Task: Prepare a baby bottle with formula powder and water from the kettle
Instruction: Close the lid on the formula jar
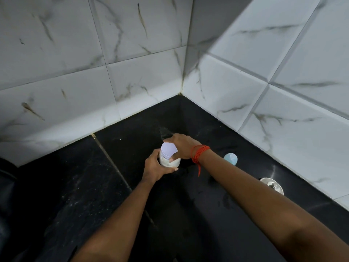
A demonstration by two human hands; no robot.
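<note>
black counter [79,186]: left hand [154,168] fingers wrap bottle [169,161]; right hand [182,146] fingers pinch cap [169,149].

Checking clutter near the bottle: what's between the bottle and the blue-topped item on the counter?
Head view: only the right hand and its wrist with the orange thread sit between the bottle and the blue-topped item.

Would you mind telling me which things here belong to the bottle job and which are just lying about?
In use:
- baby bottle, held by left hand
- lavender cap, under right hand

Lying about:
- blue rounded object
- metal fitting
</note>
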